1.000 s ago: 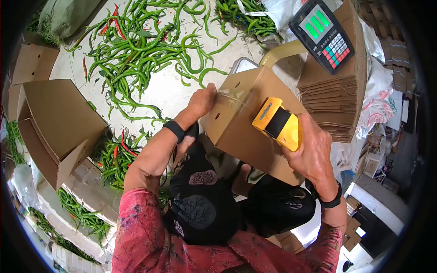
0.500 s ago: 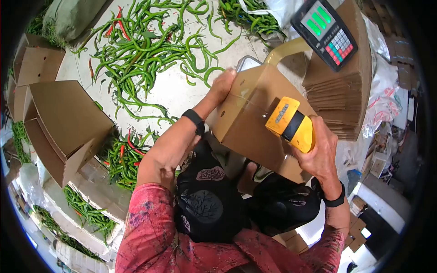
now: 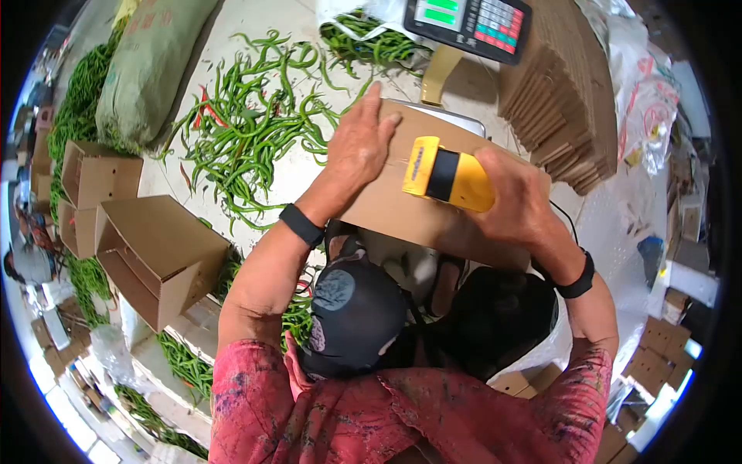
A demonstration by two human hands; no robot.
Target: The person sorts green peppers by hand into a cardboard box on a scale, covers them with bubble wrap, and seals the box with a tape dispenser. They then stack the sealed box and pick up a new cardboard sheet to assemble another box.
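Observation:
A cardboard box (image 3: 402,220) lies in front of my knees, partly over a metal scale plate (image 3: 464,122). My right hand (image 3: 519,195) is wrapped round a yellow tool (image 3: 450,176) with a black band, whose left end is at the box's upper face. At the box's left end, my left hand (image 3: 361,141) rests with its fingers apart. Loose green chillies (image 3: 255,131), with a few red ones, are spread on the floor beyond that hand.
The scale's display (image 3: 468,23) stands at the top on a yellow post. Flattened cardboard (image 3: 564,93) is stacked at the right. Open boxes (image 3: 158,240) stand at the left, below a green sack (image 3: 151,69).
The box has turned so its printed edge lies flatter, and the yellow tool has moved left and levelled. My left hand's fingers have spread. The whole view has shifted.

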